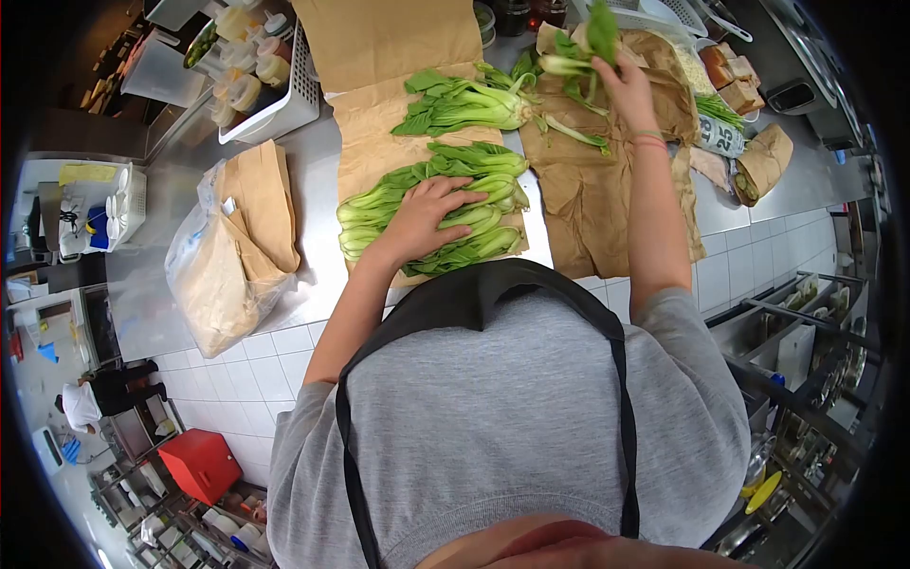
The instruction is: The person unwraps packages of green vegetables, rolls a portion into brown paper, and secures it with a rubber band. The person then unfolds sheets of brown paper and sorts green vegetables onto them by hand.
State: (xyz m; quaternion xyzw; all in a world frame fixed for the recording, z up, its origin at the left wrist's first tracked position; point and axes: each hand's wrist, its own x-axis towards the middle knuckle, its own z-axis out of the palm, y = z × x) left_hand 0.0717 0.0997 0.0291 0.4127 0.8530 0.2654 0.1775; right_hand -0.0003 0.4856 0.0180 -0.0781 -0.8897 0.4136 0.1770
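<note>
Several heads of leafy greens [474,247] lie in a row on brown paper [365,128]. My left hand [431,216] rests on them with its fingers spread. Above that row sits another bunch of greens [474,106], its white stem ends pointing right. My right hand [624,85] is raised over a second, crumpled brown paper [578,204] and pinches a small leafy piece [601,36]. Loose stems and leaves [573,131] lie on that paper just below my right hand.
A white basket of squeeze bottles [284,112] stands at upper left. Below it lies a plastic bag with brown paper [232,256]. Bread [737,81] and a paper-wrapped item [764,163] are at right. A person [95,398] stands far left.
</note>
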